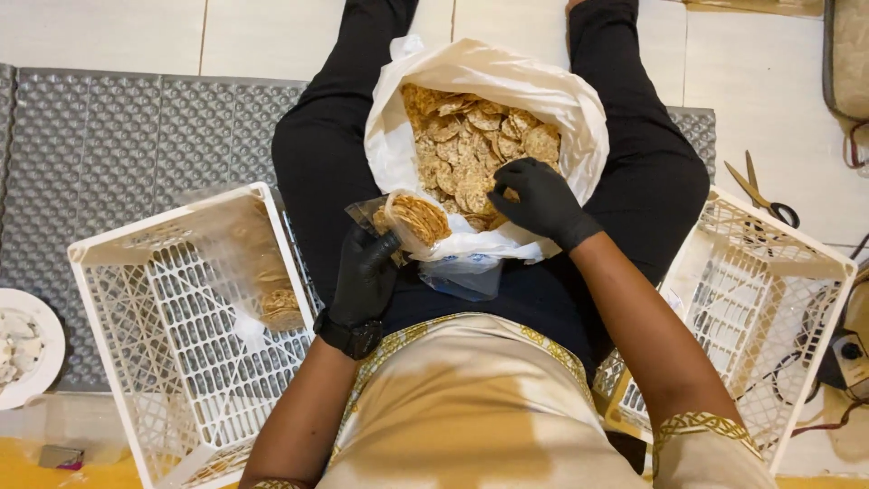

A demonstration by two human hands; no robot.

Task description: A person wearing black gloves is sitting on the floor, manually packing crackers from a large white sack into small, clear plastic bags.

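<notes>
A big white plastic bag (pixel 543 100) full of round brown crackers (pixel 471 145) lies open between my legs. My left hand (pixel 367 272), in a black glove, grips a small clear bag (pixel 412 217) stuffed with a stack of crackers, just at the big bag's near rim. My right hand (pixel 539 199), also gloved in black, reaches into the big bag and pinches crackers at the pile's near edge. Another clear bag lies flat on my lap below the white bag.
A white plastic crate (pixel 136 263) at my left holds packed cracker bags (pixel 276 303). A second white crate (pixel 797 272) stands at my right. Scissors (pixel 765 195) lie on the tiled floor beyond it. A white plate (pixel 41 349) sits far left on a grey mat (pixel 109 136).
</notes>
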